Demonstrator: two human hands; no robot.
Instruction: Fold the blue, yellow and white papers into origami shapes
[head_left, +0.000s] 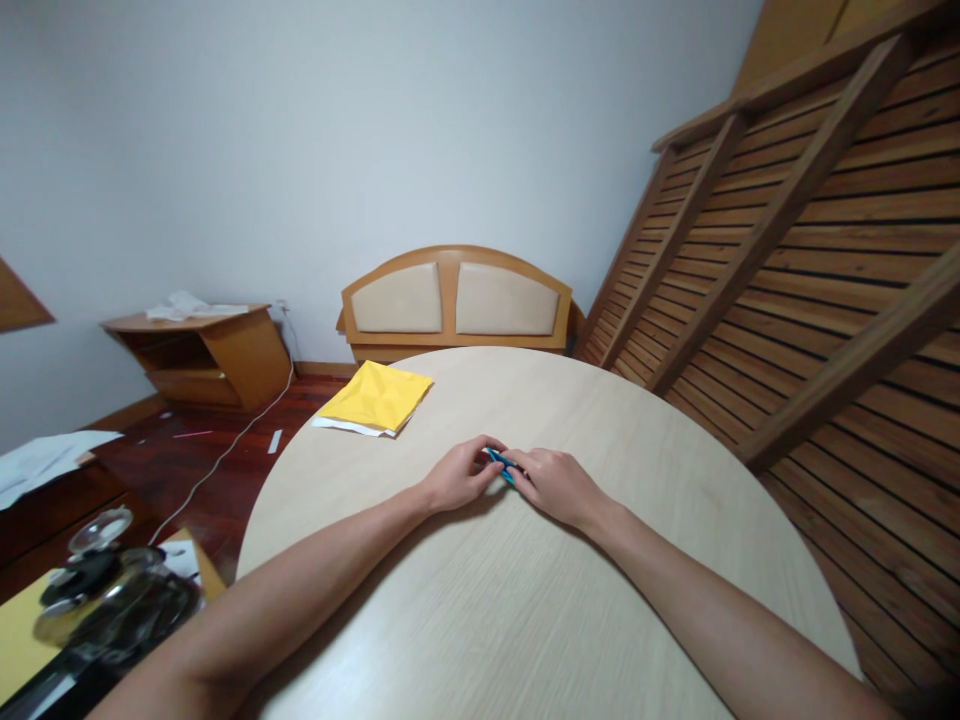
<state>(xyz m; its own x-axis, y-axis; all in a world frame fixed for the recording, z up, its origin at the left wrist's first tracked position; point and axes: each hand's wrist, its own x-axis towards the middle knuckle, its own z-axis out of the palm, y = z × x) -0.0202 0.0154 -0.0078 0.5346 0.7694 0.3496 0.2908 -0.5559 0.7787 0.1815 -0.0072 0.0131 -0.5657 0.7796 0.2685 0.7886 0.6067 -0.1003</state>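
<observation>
Over the middle of the round table point(480, 620), my left hand point(463, 474) and my right hand point(556, 484) meet at a small blue folded paper point(494, 456). The fingers of both hands are closed on it, thumbs on the near side. Only narrow blue edges show between the fingertips; the rest of its shape is hidden. Farther off to the left, a stack of yellow paper point(373, 396) with a white underside lies near the table's edge, apart from both hands.
A headboard point(457, 255) stands against the wall behind the table. Slatted wooden panels point(810, 270) lean at the right. To the left are a low cabinet point(232, 350) with papers on top, a white cable point(225, 455) on the floor, and a cluttered side surface point(22, 620) with glassware.
</observation>
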